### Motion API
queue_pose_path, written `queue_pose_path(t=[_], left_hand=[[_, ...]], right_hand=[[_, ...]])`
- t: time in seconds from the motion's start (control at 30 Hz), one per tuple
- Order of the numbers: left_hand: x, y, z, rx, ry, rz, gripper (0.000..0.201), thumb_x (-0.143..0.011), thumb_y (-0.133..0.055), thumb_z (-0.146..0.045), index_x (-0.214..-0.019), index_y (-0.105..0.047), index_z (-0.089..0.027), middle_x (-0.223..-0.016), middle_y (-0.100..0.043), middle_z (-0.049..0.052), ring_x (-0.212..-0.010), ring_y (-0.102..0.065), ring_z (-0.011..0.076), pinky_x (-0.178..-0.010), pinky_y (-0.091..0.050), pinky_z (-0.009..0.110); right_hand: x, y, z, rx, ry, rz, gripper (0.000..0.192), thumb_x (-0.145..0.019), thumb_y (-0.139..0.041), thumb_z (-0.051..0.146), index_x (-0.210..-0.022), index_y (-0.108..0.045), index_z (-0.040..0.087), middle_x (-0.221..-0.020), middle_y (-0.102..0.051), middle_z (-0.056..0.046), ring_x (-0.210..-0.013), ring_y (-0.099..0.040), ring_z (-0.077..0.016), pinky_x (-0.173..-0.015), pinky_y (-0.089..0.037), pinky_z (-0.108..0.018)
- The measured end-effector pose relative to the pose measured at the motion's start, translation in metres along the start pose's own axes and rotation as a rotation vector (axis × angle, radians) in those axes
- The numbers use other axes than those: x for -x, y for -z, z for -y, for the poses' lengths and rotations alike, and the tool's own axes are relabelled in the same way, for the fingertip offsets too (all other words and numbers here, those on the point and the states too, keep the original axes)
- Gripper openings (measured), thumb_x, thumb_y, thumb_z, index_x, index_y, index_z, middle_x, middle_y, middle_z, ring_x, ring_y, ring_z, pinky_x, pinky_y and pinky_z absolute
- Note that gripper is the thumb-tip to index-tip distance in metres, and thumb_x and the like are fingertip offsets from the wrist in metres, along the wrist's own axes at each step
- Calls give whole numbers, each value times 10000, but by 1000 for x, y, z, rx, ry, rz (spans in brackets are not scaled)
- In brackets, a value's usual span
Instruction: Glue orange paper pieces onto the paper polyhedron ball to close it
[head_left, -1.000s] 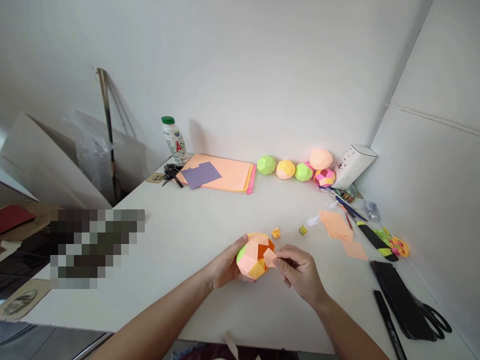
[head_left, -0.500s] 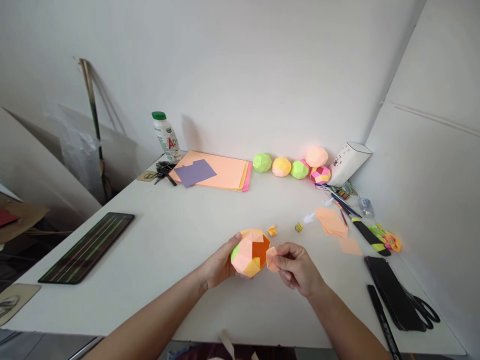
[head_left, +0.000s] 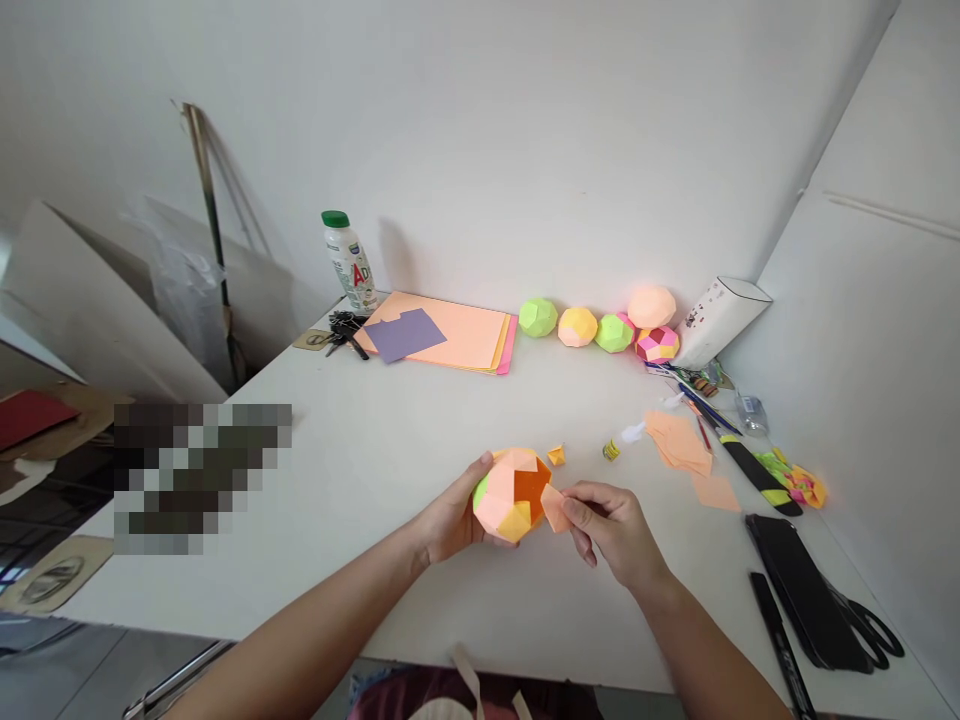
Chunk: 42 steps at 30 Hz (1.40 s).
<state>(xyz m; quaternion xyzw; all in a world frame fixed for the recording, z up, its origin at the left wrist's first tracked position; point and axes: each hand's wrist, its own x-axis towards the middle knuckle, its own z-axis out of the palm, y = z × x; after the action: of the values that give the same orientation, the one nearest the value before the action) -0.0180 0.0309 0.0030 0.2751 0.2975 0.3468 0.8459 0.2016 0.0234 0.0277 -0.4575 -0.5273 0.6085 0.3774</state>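
My left hand point(head_left: 455, 512) is wrapped round the left side of a faceted paper ball point(head_left: 501, 502) in peach, yellow and green. The ball has an opening on its right side that shows an orange inside. Between the thumb and fingers of my right hand point(head_left: 611, 530) is a small peach paper piece point(head_left: 556, 509), held at the edge of that opening. Whether the piece touches the ball, I cannot tell. Just behind the ball lies a small folded orange paper piece point(head_left: 556, 456). A small glue tube point(head_left: 611, 450) with a yellow label and white nozzle lies farther right.
Several finished paper balls point(head_left: 577, 327) line the wall. Stacked coloured sheets point(head_left: 465, 345) bear a purple piece point(head_left: 406, 334), near a bottle point(head_left: 350, 265) and keys point(head_left: 349, 333). Peach squares point(head_left: 679, 444), a cutter point(head_left: 757, 473), a black case point(head_left: 806, 590), scissors point(head_left: 870, 625) and a marker point(head_left: 780, 640) lie right.
The camera view has shifted, so the scene sits farther right. The peach piece in my right hand has turned and tilted beside the ball's opening. My left hand keeps its hold.
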Motion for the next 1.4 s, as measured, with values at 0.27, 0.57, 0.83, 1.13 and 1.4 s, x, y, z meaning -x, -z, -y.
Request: queue_pose_path(t=[0.27, 0.57, 0.83, 1.13, 1.4], left_hand=[[6, 1, -6, 398, -255, 106, 725, -792, -476, -730, -1177, -603, -129, -1084, -684, 152, -914, -677, 296, -897, -494, 463], [7, -5, -4, 519, -317, 51, 711, -814, -449, -716, -1187, -567, -122, -1082, -673, 160, -892, -682, 298, -1047, -357, 608], [8, -5, -4, 521, -309, 69, 699, -818, -452, -710, -1179, -579, -126, -1095, -668, 155, -919, -671, 302, -1061, -341, 613], [7, -7, -4, 499, -300, 102, 719, -824, -439, -711, -1204, -568, -114, -1094, -671, 166, -937, -671, 304, -1078, -325, 592], [7, -6, -4, 489, -294, 76, 705, -812, -468, -708, -1195, -569, -124, -1100, -674, 164, -938, -675, 309, -1075, -327, 593]], right_hand=[[-3, -2, 1, -109, -55, -88, 312, -776, -707, 463, -837, -677, 159, -465, -466, 60, -391, -363, -58, -365, -289, -191], [2, -16, -4, 217, 104, -200, 254, -840, -624, 427, -835, -670, 177, -627, -572, -1, -499, -482, -102, -439, -417, -226], [4, -21, 0, 343, 187, -256, 249, -837, -606, 407, -795, -675, 171, -537, -517, 26, -440, -422, -94, -436, -408, -238], [3, -20, -5, 302, 160, -237, 251, -851, -599, 414, -811, -679, 179, -490, -489, 46, -393, -404, -85, -407, -387, -229], [3, -18, -6, 264, 124, -240, 287, -850, -612, 452, -836, -673, 171, -423, -439, 69, -364, -414, -89, -384, -373, -221]])
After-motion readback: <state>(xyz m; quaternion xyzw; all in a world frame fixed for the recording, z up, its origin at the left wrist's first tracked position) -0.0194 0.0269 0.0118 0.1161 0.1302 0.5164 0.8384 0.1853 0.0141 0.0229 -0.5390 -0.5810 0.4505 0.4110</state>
